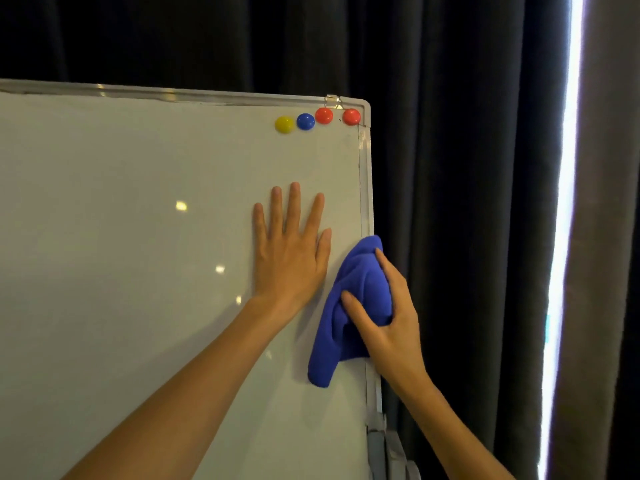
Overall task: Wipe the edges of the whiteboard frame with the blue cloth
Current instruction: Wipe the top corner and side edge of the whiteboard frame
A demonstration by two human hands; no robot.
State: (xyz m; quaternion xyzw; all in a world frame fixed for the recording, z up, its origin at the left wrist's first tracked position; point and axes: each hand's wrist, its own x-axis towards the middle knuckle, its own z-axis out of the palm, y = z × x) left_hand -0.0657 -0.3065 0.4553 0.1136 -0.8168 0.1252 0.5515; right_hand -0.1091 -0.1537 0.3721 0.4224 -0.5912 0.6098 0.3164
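I see my right hand (384,306) pinching the bunched blue cloth (349,306) against the right edge of the whiteboard frame (364,168), roughly halfway down the visible stretch of that edge. The thumb presses into the cloth from the board side while the fingers curl round it from the outer side, so the cloth sits wrapped over the frame rail with the hand closed on it. The top of the cloth pokes up above my fingertips, and a loose fold hangs below the hand, lying on the white surface just inside the rail.

My left hand (291,251) lies flat on the whiteboard (121,220), fingers spread and pointing up, palm touching the surface. It sits just beside the cloth, towards the middle of the board, apart from it by a narrow strip of white.

Near the board's top right corner four round magnets stick in a row: a yellow magnet (284,124), a blue magnet (305,121) and two red magnets (324,116). A dark curtain (467,168) hangs behind the board, with a bright strip of light down its right side.
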